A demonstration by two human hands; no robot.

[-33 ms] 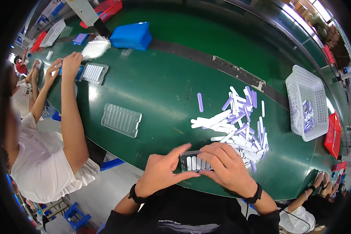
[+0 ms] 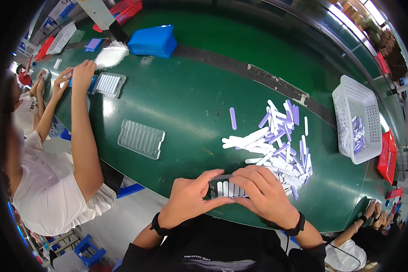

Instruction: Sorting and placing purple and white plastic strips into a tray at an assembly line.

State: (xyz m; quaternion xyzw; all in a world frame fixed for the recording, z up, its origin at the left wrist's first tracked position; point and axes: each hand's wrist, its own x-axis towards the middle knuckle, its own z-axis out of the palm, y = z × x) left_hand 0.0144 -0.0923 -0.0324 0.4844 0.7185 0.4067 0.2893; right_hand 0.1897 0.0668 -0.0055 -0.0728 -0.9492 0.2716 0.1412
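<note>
Close to the table's near edge, my left hand [image 2: 190, 197] and my right hand [image 2: 265, 195] hold a clear plastic tray [image 2: 213, 185] between them. White round-ended strips [image 2: 225, 189], resembling small nail files, lie side by side in its slots. My left thumb and index finger pinch the tray's left end. The right fingers curl over its right part and hide the slots there. Just beyond my right hand spreads a loose pile of white and purple strips [image 2: 281, 149]. Another clear slotted tray [image 2: 141, 139] lies to the left with no strips in it.
A white basket [image 2: 344, 113] with more strips stands at the right, beside a red bin [image 2: 387, 156]. Toward the back left are a blue bin [image 2: 152, 41] and clear plastic bags [image 2: 112, 55]. A co-worker's arm [image 2: 84, 122] reaches over the left side, near a filled tray [image 2: 109, 85].
My left index finger has come down slightly onto the tray's far edge. The rest looks the same.
</note>
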